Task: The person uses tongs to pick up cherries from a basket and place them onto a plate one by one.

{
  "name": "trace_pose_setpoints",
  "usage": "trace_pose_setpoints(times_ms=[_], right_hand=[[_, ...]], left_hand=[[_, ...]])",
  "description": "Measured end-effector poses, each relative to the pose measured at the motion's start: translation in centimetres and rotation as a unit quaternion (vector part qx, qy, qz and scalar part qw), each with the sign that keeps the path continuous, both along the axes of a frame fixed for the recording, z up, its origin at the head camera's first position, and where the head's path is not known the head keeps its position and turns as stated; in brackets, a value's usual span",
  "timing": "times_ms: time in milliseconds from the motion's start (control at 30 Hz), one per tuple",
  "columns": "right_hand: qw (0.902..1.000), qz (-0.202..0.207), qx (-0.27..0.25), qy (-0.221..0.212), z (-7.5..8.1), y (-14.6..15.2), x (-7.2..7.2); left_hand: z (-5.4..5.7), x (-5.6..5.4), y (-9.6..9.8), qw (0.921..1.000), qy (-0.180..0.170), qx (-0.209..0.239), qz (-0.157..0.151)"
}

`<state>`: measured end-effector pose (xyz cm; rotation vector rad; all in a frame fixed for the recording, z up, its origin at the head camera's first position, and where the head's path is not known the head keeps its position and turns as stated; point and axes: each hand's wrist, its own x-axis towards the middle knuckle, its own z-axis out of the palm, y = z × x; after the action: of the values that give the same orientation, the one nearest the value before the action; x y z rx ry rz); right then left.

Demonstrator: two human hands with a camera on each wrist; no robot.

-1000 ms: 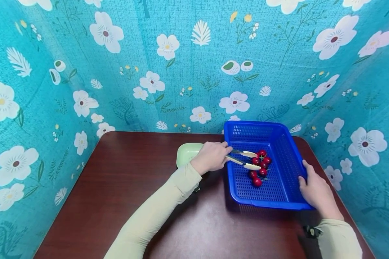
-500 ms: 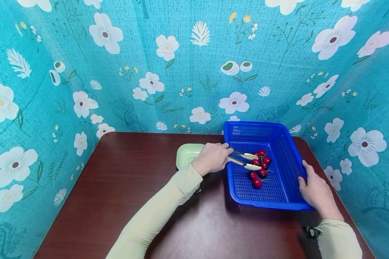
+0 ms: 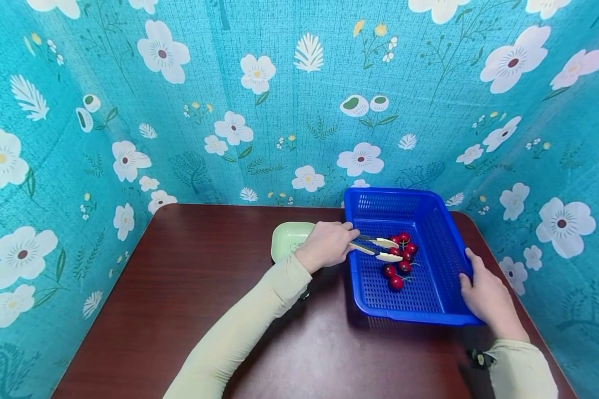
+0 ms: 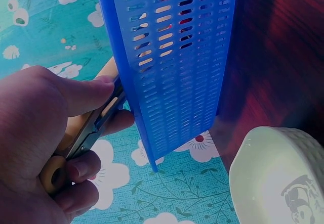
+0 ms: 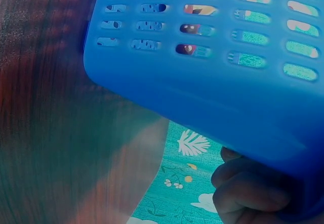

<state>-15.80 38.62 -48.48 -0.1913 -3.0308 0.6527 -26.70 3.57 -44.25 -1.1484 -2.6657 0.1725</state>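
Note:
My left hand grips a pair of tongs with cream tips, reaching over the left rim of a blue perforated plastic basket. Between and beside the tips lie dark red cherries with green stems, several of them grouped on the basket floor. In the left wrist view, thumb and fingers wrap the metal handle of the tongs, while the basket wall partly hides the tips. Over on the right, my right hand holds the basket's right rim, fingers outside and thumb toward the inside.
A pale green dish sits left of the basket, partly hidden behind my left hand. Both rest on a dark reddish-brown table. Teal floral cloth hangs close behind and along both sides.
The upper tip of the tongs has come down slightly, narrowing the gap between the tips around the cherries. My right hand and the basket have stayed in place.

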Motion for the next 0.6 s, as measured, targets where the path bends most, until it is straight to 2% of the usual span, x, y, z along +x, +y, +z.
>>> trace_pose_setpoints(times_ms=[600], right_hand=[[1.0000,-0.003,0.006,0.003,-0.16,0.08,0.00]], left_hand=[[-0.42,0.19,-0.16,0.9996,0.015,0.023,-0.007]])
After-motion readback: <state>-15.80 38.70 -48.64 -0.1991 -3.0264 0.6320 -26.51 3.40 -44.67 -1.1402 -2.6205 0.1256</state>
